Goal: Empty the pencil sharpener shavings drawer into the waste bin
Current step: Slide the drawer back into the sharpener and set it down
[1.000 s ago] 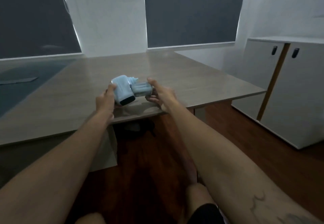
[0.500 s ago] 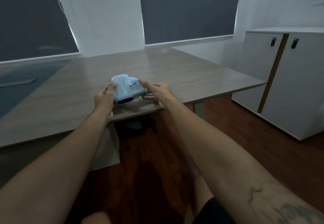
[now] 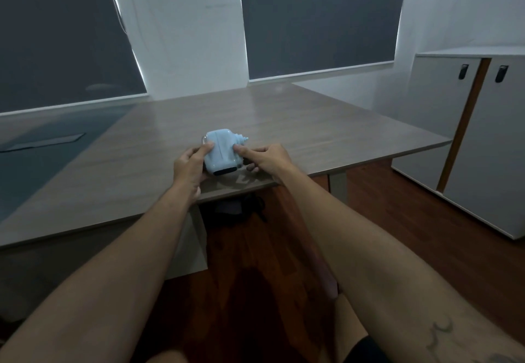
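A light blue pencil sharpener (image 3: 220, 153) rests on the wooden table (image 3: 312, 132) near its front edge. My left hand (image 3: 189, 166) grips its left side, thumb on the top corner. My right hand (image 3: 267, 161) presses against its right side with the index finger laid on the body. The shavings drawer sits inside the body and only a sliver shows under my right fingers. A dark shape (image 3: 233, 206), possibly the waste bin, lies on the floor under the table edge; I cannot tell for sure.
White cabinets (image 3: 483, 141) with black handles stand at the right. A dark flat panel (image 3: 42, 142) lies on the table's far left. The wooden floor (image 3: 397, 220) stretches between the table and the cabinets. Windows with dark blinds line the back wall.
One second ago my right hand held the drawer pulled out to the right of the sharpener. It has slid back into the body, and both hands have brought the sharpener down onto the table.
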{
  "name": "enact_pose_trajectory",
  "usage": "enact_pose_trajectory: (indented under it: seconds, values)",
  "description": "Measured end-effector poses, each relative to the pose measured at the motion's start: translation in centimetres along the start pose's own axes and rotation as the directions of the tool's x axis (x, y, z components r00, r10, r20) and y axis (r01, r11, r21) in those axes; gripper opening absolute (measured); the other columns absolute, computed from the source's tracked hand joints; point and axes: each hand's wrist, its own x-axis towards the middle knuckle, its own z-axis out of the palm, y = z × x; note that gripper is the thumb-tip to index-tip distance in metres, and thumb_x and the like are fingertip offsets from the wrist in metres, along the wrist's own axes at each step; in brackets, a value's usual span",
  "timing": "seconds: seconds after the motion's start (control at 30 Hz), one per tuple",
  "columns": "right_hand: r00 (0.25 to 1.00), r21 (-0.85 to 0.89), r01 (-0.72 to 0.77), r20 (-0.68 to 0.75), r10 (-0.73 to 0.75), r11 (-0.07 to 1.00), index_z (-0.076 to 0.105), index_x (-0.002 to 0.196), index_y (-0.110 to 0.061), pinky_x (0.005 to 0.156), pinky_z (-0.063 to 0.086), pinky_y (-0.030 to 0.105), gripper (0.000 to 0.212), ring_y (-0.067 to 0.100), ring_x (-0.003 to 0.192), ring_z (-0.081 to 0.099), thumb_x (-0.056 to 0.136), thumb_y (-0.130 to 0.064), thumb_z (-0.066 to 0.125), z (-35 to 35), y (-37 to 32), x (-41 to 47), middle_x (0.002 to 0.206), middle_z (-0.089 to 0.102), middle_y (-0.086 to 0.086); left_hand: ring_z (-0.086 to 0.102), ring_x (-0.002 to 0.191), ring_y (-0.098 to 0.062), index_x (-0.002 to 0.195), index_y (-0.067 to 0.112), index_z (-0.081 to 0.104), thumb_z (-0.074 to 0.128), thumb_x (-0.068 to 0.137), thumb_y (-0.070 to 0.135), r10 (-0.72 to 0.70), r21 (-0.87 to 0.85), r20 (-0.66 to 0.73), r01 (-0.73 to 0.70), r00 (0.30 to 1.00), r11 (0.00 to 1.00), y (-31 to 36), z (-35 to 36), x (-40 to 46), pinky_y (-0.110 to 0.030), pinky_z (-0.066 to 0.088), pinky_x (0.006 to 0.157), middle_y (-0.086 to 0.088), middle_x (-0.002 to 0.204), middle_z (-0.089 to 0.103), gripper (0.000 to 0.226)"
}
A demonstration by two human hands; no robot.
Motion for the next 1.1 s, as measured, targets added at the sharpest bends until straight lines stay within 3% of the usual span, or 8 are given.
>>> enact_pose_trajectory:
  seconds: [0.13, 0.33, 0.43, 0.57, 0.67, 0.77, 0.87, 1.1]
  values:
    - [0.999, -0.009, 0.026, 0.042, -0.026, 1.000, 0.074, 0.110, -0.006, 0.057, 0.052, 0.022, 0.056, 0.003, 0.048, 0.063, 0.073, -0.048, 0.081, -0.1, 0.2, 0.0, 0.089, 0.078, 0.010, 0.069, 0.104, -0.033, 0.100, 0.013, 0.068, 0.077, 0.068, 0.035, 0.007, 0.030, 0.029, -0.008, 1.000, 1.000, -0.3, -0.1, 0.0, -0.039, 0.059, 0.075, -0.016, 0.110, 0.071, 0.040]
    - [0.997, 0.070, -0.015, 0.079, 0.009, 0.997, 0.072, 0.105, 0.001, 0.049, 0.048, 0.019, 0.057, 0.010, 0.055, 0.064, 0.089, -0.053, 0.063, -0.2, 0.3, 0.8, 0.092, 0.075, 0.014, 0.069, 0.105, -0.032, 0.110, 0.010, 0.069, 0.084, 0.050, 0.042, -0.010, 0.003, 0.002, 0.010, 1.000, 1.000, -0.3, -0.2, 0.1, -0.050, 0.058, 0.086, -0.017, 0.115, 0.071, 0.069]
    - [0.998, 0.082, -0.016, 0.054, 0.012, 0.996, 0.071, 0.104, 0.001, 0.048, 0.047, 0.021, 0.059, 0.011, 0.052, 0.063, 0.090, -0.055, 0.059, 0.1, 0.4, 1.1, 0.092, 0.075, 0.015, 0.070, 0.105, -0.031, 0.102, 0.016, 0.070, 0.085, 0.045, 0.044, -0.018, -0.007, -0.032, 0.018, 0.999, 1.000, -0.4, -0.2, 0.2, -0.052, 0.057, 0.086, -0.015, 0.112, 0.072, 0.065]
    - [0.996, 0.161, -0.043, -0.066, 0.054, 0.986, 0.072, 0.097, 0.001, 0.043, 0.044, 0.022, 0.055, 0.016, 0.048, 0.060, 0.093, -0.052, 0.057, 0.3, 0.4, 1.0, 0.075, 0.071, 0.015, 0.070, 0.103, -0.031, 0.102, 0.017, 0.067, 0.085, 0.042, 0.042, -0.051, -0.070, -0.084, 0.045, 0.995, 0.996, 0.3, -0.2, -0.4, -0.051, 0.059, 0.083, -0.015, 0.114, 0.071, 0.068]
    - [0.984, 0.157, -0.054, -0.158, 0.079, 0.986, 0.070, 0.083, -0.007, 0.039, 0.044, 0.026, 0.049, 0.020, 0.046, 0.061, 0.095, -0.050, 0.051, 0.1, 0.8, 1.3, 0.070, 0.069, 0.018, 0.070, 0.100, -0.034, 0.105, 0.013, 0.060, 0.087, 0.054, 0.033, -0.094, -0.107, -0.112, 0.082, 0.989, 0.991, 0.7, -0.9, -0.7, -0.047, 0.061, 0.071, -0.018, 0.113, 0.069, 0.061]
    - [0.982, 0.152, -0.065, -0.166, 0.090, 0.986, 0.070, 0.081, -0.006, 0.042, 0.045, 0.029, 0.051, 0.027, 0.045, 0.059, 0.094, -0.051, 0.050, 0.1, 1.3, 2.1, 0.069, 0.068, 0.022, 0.071, 0.093, -0.028, 0.103, 0.016, 0.063, 0.088, 0.048, 0.039, -0.054, 0.013, -0.222, 0.058, 0.974, 0.998, 1.2, -2.9, -0.8, -0.049, 0.060, 0.078, -0.012, 0.103, 0.070, 0.065]
    - [0.980, 0.101, -0.054, -0.186, 0.072, 0.993, 0.072, 0.083, -0.002, 0.045, 0.048, 0.034, 0.053, 0.030, 0.049, 0.062, 0.094, -0.050, 0.050, 0.6, 1.1, 2.1, 0.071, 0.070, 0.025, 0.069, 0.090, -0.022, 0.114, 0.013, 0.068, 0.085, 0.055, 0.039, 0.028, 0.135, -0.342, 0.020, 0.939, 0.991, 2.3, -6.2, -1.2, -0.037, 0.058, 0.083, -0.006, 0.099, 0.071, 0.066]
    - [0.984, -0.009, -0.019, -0.179, 0.017, 1.000, 0.068, 0.084, -0.003, 0.035, 0.045, 0.022, 0.046, 0.018, 0.036, 0.058, 0.102, -0.037, 0.044, 0.8, 0.5, 1.3, 0.062, 0.065, 0.018, 0.066, 0.097, -0.023, 0.112, 0.009, 0.064, 0.084, 0.063, 0.032, 0.196, 0.357, -0.567, 0.024, 0.800, 0.934, 5.2, -13.1, -2.6, -0.031, 0.052, 0.088, -0.006, 0.106, 0.072, 0.059]
